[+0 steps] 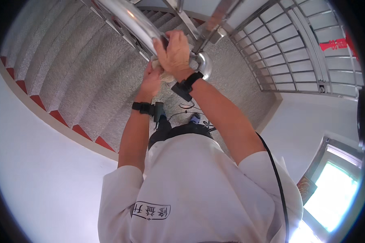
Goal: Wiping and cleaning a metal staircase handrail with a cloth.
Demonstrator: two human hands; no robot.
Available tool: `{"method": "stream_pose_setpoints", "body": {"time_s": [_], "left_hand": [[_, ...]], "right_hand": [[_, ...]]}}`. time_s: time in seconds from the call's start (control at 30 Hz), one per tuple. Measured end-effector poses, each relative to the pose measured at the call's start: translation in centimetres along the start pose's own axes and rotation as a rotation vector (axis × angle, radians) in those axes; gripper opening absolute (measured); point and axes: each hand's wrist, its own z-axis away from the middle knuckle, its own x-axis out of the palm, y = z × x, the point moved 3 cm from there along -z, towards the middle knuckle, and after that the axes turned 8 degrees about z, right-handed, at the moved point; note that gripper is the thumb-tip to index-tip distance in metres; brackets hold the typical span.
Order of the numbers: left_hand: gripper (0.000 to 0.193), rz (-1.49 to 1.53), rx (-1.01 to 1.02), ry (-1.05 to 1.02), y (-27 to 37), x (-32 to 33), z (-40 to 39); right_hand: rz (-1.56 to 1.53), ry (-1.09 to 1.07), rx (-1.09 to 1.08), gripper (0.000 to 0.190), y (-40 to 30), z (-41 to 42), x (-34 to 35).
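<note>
A thick polished metal handrail (137, 22) slants in from the top and ends in a curved piece (206, 65) near my hands. My right hand (175, 54) lies over the rail's lower end, thumb and fingers spread around it. Just below and to the left, my left hand (152, 80) is closed on a pale beige cloth (167, 76) bunched beneath the rail. The cloth is partly hidden by both hands, so whether my right hand also grips it does not show. Each wrist wears a black strap with a small dark box.
Curved carpet-like grey stairs (79, 66) with red side edges (83, 133) run up the left. A metal grille gate (286, 45) stands at the right, with a red hanging ornament (334, 45). Thin cables (186, 112) hang near my feet. A bright window (331, 194) is at lower right.
</note>
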Motion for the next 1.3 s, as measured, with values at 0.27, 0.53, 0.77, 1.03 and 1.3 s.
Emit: {"method": "stream_pose_setpoints", "body": {"time_s": [0.27,0.53,0.77,1.03,1.3], "left_hand": [[0.046,-0.034,-0.197,0.060,0.7,2.3,8.2],[0.048,-0.491,0.267,0.166,7.1,7.5,6.8],[0.047,-1.801,1.151,0.379,21.6,8.6,-4.6],[0.034,-1.799,0.955,0.245,14.6,7.3,-5.7],[0.035,-1.719,0.785,0.076,2.3,12.3,3.4]], "right_hand": [[-0.154,-0.161,-0.126,0.041,0.2,7.0,-7.4],[-0.237,-0.334,0.164,0.028,7.6,9.9,-15.1],[-0.194,-0.308,0.199,0.023,10.3,11.9,-18.6],[-0.234,-0.409,0.252,0.018,11.6,14.3,-20.7],[-0.159,-0.410,0.133,0.015,12.1,14.7,-20.7]]}}
